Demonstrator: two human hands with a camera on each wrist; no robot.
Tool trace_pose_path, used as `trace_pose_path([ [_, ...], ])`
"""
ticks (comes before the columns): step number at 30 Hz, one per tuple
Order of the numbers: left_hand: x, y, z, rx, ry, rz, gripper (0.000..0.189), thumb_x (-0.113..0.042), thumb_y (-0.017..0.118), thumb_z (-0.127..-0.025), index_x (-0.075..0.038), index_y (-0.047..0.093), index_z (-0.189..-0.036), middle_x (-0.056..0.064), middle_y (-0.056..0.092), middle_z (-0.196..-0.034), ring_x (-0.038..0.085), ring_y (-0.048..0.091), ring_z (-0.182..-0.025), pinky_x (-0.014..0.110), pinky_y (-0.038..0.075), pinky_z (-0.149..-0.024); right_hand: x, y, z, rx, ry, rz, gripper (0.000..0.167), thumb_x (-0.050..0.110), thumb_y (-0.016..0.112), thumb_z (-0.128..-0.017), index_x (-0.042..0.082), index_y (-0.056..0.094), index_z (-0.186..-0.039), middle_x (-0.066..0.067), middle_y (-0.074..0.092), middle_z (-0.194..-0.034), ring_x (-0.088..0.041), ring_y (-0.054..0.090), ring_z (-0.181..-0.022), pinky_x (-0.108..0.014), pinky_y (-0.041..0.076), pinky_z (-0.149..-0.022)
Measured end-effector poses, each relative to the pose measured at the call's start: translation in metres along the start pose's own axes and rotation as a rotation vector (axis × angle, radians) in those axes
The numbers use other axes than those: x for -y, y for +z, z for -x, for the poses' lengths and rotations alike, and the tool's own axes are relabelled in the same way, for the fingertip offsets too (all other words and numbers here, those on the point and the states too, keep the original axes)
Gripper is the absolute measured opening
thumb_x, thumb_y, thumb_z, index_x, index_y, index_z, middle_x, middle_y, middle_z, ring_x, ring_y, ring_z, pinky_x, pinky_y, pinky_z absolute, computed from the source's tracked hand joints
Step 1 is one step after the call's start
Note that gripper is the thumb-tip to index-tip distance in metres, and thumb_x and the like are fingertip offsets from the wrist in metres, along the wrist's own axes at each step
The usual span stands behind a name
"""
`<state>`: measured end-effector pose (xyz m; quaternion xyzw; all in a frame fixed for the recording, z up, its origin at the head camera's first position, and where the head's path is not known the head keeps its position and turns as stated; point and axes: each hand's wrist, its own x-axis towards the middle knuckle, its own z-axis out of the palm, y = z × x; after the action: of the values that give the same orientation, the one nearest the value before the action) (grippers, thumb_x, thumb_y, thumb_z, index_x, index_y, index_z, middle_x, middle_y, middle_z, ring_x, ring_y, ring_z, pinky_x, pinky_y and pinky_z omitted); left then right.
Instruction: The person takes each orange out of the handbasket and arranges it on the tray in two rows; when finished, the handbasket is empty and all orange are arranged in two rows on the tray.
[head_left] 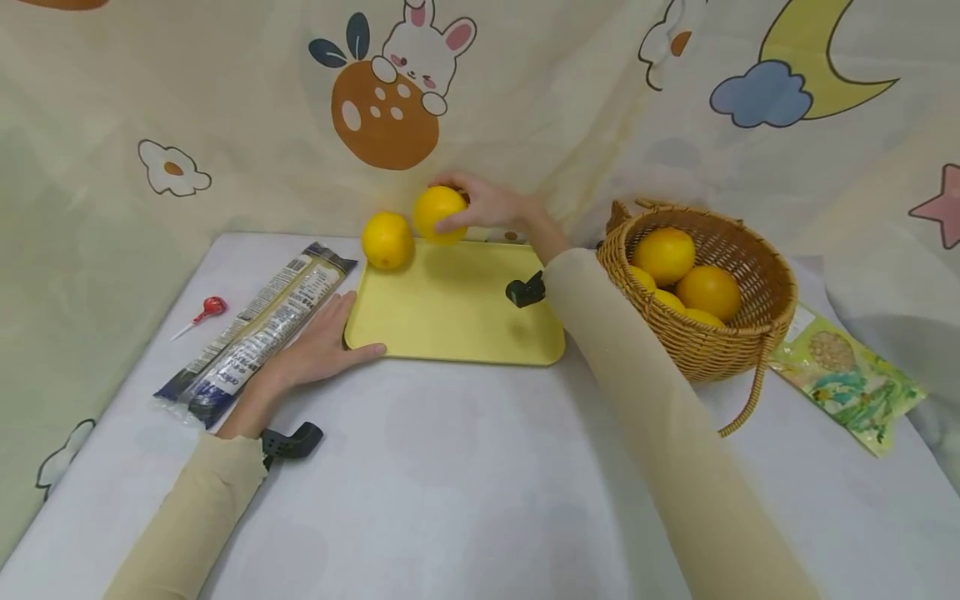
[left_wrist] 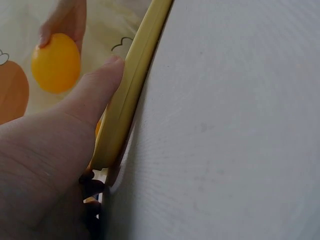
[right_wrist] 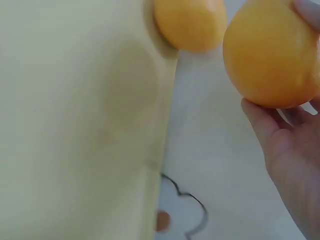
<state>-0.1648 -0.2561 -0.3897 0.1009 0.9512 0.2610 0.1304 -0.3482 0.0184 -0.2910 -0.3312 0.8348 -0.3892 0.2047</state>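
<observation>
My right hand [head_left: 489, 202] grips an orange [head_left: 435, 215] between thumb and fingers, above the far edge of a yellow tray [head_left: 465, 312]. The right wrist view shows this held orange [right_wrist: 272, 55] raised off the tray, its shadow falling on the tray floor. A second orange [head_left: 387, 242] sits in the tray's far left corner. At the near left corner rests my left hand [head_left: 324, 343], fingers stretched along the tray's side. Its thumb [left_wrist: 97, 87] lies straight against the tray's front rim in the left wrist view.
A wicker basket [head_left: 705, 354] with several oranges stands right of the tray, its handle hanging at the front. Behind it lies a green packet [head_left: 847, 379]. On the left are long plastic-wrapped packs [head_left: 258, 333] and a red lollipop [head_left: 213, 306]. A printed cloth [head_left: 247, 108] hangs behind the table.
</observation>
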Motion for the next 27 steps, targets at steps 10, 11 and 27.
trace_pose_path([
  [10, -0.001, 0.001, 0.000, 0.015, -0.023, 0.011, 0.113, -0.066, 0.058, -0.085, -0.003, -0.005, -0.155, 0.023, -0.002, -0.163, 0.041, -0.001, -0.151, 0.059, 0.004, -0.122, -0.028, 0.036, -0.005, -0.124, -0.058, -0.118, 0.070, 0.026, 0.076, -0.082, 0.014, 0.036, -0.139, -0.005, 0.045, -0.137, -0.020, 0.047, -0.116, -0.033, 0.043, -0.100],
  [11, -0.001, 0.001, 0.000, 0.013, -0.019, 0.009, 0.113, -0.066, 0.058, -0.085, -0.002, -0.004, -0.155, 0.023, -0.002, -0.162, 0.042, 0.000, -0.151, 0.059, 0.004, -0.122, -0.030, 0.039, -0.004, -0.140, -0.058, -0.124, 0.071, 0.026, 0.076, -0.082, 0.013, 0.035, -0.139, -0.005, 0.044, -0.138, -0.020, 0.046, -0.116, -0.033, 0.043, -0.101],
  [27, 0.002, 0.002, -0.001, 0.004, -0.015, -0.007, 0.114, -0.067, 0.058, -0.085, -0.001, -0.004, -0.155, 0.024, -0.001, -0.162, 0.042, 0.000, -0.150, 0.059, 0.004, -0.122, -0.045, 0.056, -0.011, -0.213, -0.036, -0.021, 0.078, 0.030, 0.080, -0.078, 0.013, 0.036, -0.140, -0.005, 0.040, -0.142, -0.020, 0.046, -0.121, -0.037, 0.042, -0.105],
])
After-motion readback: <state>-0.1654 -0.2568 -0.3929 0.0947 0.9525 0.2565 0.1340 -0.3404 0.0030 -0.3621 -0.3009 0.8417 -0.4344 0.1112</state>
